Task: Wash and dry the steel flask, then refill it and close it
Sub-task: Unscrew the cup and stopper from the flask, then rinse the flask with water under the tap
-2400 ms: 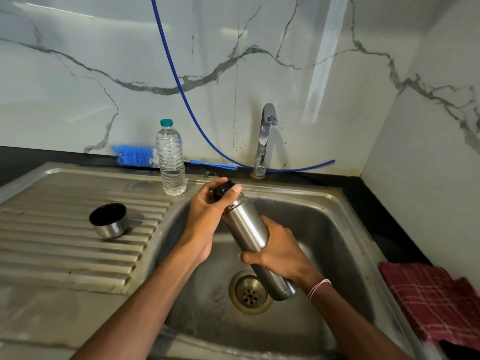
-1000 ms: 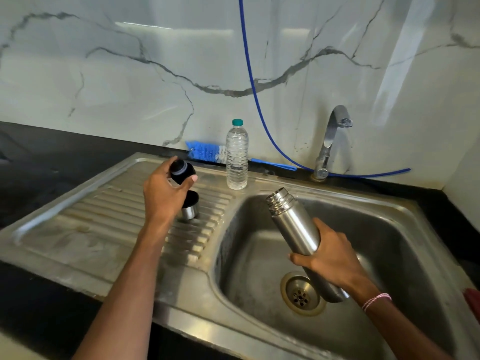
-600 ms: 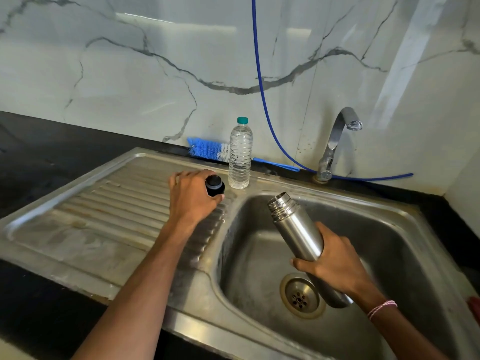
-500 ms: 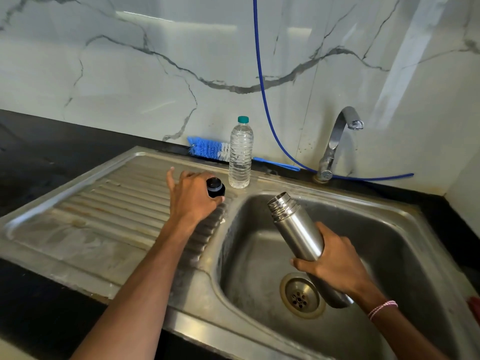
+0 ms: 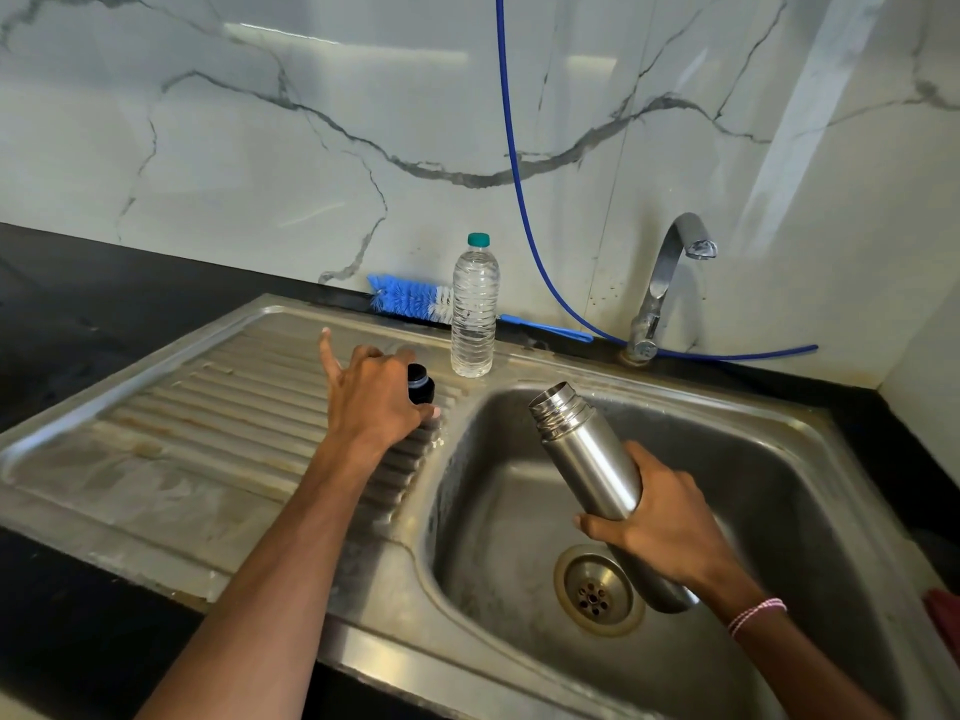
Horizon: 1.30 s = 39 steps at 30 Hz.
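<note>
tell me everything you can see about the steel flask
The steel flask is a slim cylinder of brushed metal with a narrower, ridged, threaded neck. Its mouth is open; the black stopper is off, held by the left hand at the drainboard. The flask is tilted, mouth up and to the left, base down to the right, in the air over the sink basin. The right hand grips its lower half and hides part of the base.
</note>
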Tool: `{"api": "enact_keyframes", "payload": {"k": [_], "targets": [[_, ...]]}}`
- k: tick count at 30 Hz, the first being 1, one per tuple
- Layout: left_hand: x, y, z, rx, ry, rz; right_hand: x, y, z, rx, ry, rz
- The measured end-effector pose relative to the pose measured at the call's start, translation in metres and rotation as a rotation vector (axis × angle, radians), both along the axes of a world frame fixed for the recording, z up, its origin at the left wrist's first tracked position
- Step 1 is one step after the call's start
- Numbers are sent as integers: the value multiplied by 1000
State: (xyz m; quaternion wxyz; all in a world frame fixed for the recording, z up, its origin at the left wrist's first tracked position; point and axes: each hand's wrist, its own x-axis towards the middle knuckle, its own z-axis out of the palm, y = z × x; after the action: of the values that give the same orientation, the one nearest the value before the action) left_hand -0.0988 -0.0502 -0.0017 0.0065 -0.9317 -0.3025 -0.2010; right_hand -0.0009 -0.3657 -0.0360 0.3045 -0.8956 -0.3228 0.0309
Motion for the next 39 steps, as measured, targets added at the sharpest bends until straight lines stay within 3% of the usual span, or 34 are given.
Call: {"api": "enact_keyframes", "payload": {"k": [5, 8, 11, 14, 16, 19, 22, 27, 30, 33, 39], "targets": [[2, -6, 5, 113, -104, -6, 1, -1, 0, 46, 19, -6], [4, -25, 10, 69, -402, -183, 2, -1, 2, 97, 59, -10], [4, -76, 9, -433, -672, -524, 0, -1, 4, 214, 111, -22], [9, -140, 0, -872, -462, -652, 0, -4, 7, 361, 197, -28], [20, -166, -10, -1036, -308, -649, 0, -2, 6, 431, 272, -12], [43, -185, -17, -1196, -307, -578, 4, -2, 4, 464, 284, -52], [60, -187, -20, -1173, -312, -553, 12, -6, 2, 416, 263, -102], [75, -167, -31, -940, -312, -485, 26, -17, -12, 206, 248, -54], [77, -146, -38, -749, -238, -436, 33, -19, -13, 225, 285, -95], [80, -134, -41, -563, -117, -394, 41, -21, -14, 277, 198, -191], [87, -127, -42, -597, -101, -306, 86, -7, 8, 383, 156, -262]]}}
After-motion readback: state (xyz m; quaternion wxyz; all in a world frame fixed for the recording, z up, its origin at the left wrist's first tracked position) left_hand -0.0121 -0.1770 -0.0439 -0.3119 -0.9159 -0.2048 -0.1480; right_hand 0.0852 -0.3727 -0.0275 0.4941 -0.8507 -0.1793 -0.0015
